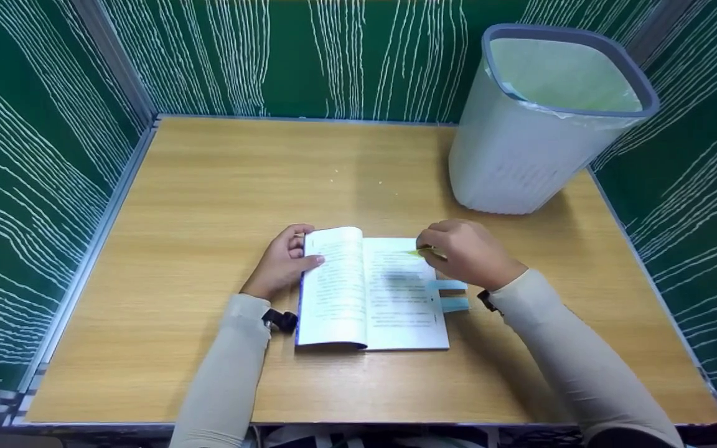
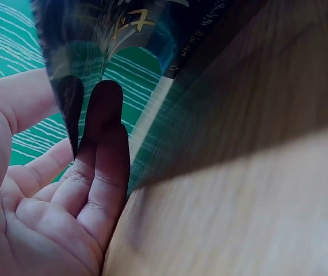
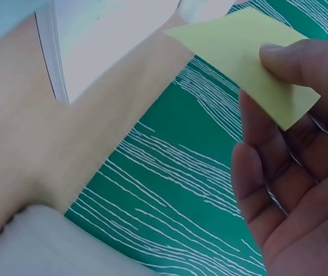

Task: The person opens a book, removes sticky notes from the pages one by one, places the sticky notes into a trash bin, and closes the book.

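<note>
An open book [image 1: 401,311] lies on the table, its left pages bowed upward. My left hand [image 1: 281,264] holds the left edge, thumb on the printed page and fingers behind the cover. In the left wrist view, the dark glossy cover [image 2: 147,29] comes between that thumb and the fingers [image 2: 103,167]. Over the right page's upper outer corner, my right hand [image 1: 467,252] pinches a yellow sticky note [image 3: 244,57] between thumb and fingers. Two light blue sticky tabs [image 1: 455,304] stick out from the book's right edge, below the right hand.
A grey-white trash bin [image 1: 514,155] with a liner stands at the table's back right. Green panels [image 1: 290,62] with white wavy lines border the wooden table [image 1: 228,174] at the back and both sides. A few tiny white specks dot the tabletop behind the book.
</note>
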Tool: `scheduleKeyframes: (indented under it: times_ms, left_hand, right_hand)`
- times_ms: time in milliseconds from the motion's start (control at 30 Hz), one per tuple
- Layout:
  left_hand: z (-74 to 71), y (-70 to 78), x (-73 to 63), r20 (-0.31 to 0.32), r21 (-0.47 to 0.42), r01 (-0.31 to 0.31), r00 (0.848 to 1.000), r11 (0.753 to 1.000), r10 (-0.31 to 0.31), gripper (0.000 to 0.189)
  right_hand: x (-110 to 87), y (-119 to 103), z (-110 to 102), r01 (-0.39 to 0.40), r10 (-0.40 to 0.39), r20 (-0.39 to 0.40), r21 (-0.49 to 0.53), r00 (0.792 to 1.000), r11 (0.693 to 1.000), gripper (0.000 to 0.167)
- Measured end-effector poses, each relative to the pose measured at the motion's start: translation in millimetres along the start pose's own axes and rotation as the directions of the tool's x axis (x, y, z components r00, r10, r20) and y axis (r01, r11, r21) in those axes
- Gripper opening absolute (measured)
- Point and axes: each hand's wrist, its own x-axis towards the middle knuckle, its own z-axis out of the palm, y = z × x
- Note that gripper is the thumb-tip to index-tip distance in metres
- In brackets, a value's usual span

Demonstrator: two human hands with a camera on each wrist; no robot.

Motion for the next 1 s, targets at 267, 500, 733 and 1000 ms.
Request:
scheduleKeyframes:
  times_ms: [267,500,733,1000]
  left_hand:
    - [-0.8,-0.3,1.3,0.026,-0.017,-0.019,0.999,1.000,0.019,0.064]
    - [-1.2,-0.6,1.1,0.018,-0.004,-0.014,1.000,1.000,0.014,0.063]
    - [-0.5,-1.2,0.1,0.006,0.003,-0.012,1.000,1.000,0.012,0.063]
    - [0.1,0.0,0.2,0.004,0.009,0.004,1.000,1.000,-0.004,0.065]
  right_hand:
    - [3.1,8,-18,-0.020,0.021,-0.028,0.040,0.999,0.999,0.015]
    - [4.0,9,-26,-0.071,0.071,-0.011,0.012,0.997,0.997,0.024]
    - [7.8,11,-39,-0.094,0.094,-0.008,-0.014,0.996,0.995,0.028]
    - [12.0,14,-56,-0.109,0.107,-0.038,-0.052,0.994,0.993,0.030]
